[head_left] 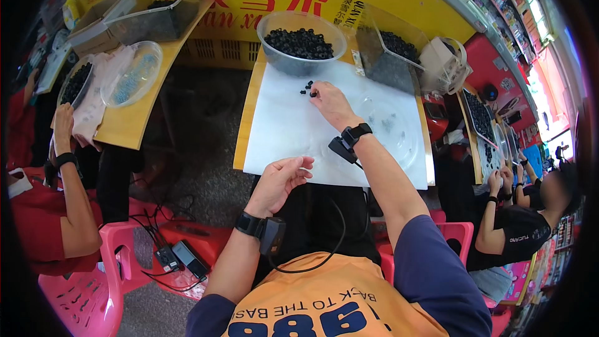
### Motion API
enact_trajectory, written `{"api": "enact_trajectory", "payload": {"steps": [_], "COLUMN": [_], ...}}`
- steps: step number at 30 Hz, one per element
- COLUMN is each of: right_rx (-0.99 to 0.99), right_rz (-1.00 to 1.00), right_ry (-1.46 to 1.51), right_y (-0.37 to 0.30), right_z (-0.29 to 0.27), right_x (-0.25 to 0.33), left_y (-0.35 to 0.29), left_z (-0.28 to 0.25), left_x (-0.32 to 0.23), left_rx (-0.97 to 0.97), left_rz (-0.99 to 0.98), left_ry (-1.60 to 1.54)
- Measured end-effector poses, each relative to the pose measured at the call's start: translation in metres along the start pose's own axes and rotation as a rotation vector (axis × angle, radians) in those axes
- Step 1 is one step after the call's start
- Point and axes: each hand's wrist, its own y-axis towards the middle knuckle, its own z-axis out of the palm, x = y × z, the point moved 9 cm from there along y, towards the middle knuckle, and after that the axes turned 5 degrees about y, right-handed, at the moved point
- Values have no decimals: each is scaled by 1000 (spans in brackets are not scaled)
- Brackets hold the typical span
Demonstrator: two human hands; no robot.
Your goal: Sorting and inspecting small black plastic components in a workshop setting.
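My right hand reaches over the white sheet on the table, thumb and fingertips pinched on a small black part. Beside those fingertips lie a few more loose black parts. Closer to me, my left hand is raised at the sheet's near edge, its fingers curled together; anything between them is too small to make out. Beyond my right hand stands a clear round bowl heaped with black parts. Partly under my right forearm lies a clear round plastic lid or tray with small see-through bits on it.
At the table's back right are a clear bin of black parts and a translucent container. A yellow panel closes off the far side. People work at tables left and right; a pink chair and cables are at lower left.
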Motion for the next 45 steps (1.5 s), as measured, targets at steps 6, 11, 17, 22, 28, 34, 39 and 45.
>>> {"api": "enact_trajectory", "payload": {"steps": [6,11,17,22,28,34,39,45], "right_rx": [-37,-90,-75,-57,54,56,76,-317], "right_rz": [63,69,17,16,-30,-78,69,342], "right_ry": [113,112,31,192,294,237,397,-141], "right_y": [-27,-26,-25,-55,-136,-170,-168,-160], "right_z": [-14,-17,3,-13,-22,-30,-60,-127], "right_x": [-19,-7,-15,28,89,91,64,-58], "left_y": [4,6,7,7,0,1,2,2], "left_z": [3,-5,-7,-17,0,11,12,14], "left_x": [3,9,5,-4,-10,10,21,19], "left_rx": [3,-23,-49,-159,-209,-148,-108,-96], "left_rz": [15,18,25,155,195,124,76,37], "left_ry": [-18,-30,-94,-182,-6,214,167,-48]}}
